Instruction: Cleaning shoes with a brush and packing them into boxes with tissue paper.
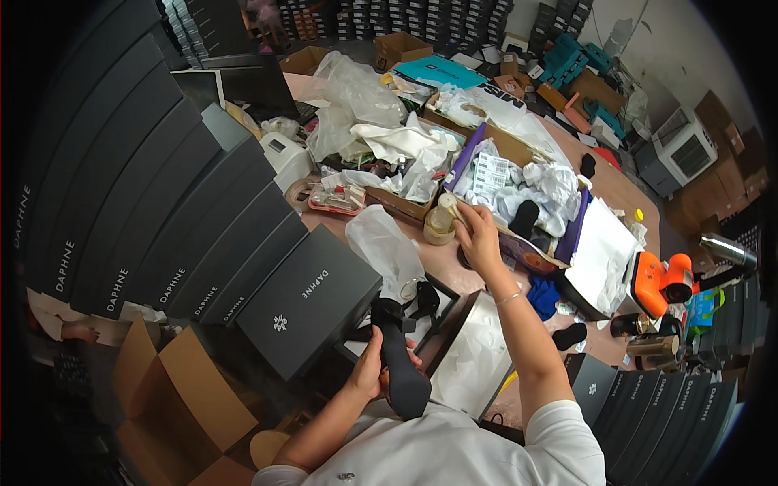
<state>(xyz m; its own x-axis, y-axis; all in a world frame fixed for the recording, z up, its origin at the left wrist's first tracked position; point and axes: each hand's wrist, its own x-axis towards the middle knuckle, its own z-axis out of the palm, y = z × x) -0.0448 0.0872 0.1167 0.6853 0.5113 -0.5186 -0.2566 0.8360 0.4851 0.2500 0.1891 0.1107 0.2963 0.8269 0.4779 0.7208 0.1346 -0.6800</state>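
My left hand (pixel 370 368) is wrapped round a black heeled shoe (pixel 403 368), its dark sole turned up. Further off, my right hand (pixel 480 235) is closed on a small whitish piece, perhaps a bottle cap or brush top (pixel 448 204), at the mouth of a small yellowish jar (pixel 438 229). How far the piece sits inside the jar I cannot tell. Just beyond the held shoe, another black shoe (pixel 425 300) lies in an open shoebox with white paper. Translucent wrapping paper (pixel 381 247) rises from this box's far side.
A closed black shoebox (pixel 312 300) lies left of the shoe, beside tall stacks of black shoeboxes (pixel 146 202). An open carton (pixel 194 397) stands at lower left. Boxes of crumpled paper (pixel 551 186) fill the table's far side. An orange device (pixel 660 283) stands at right.
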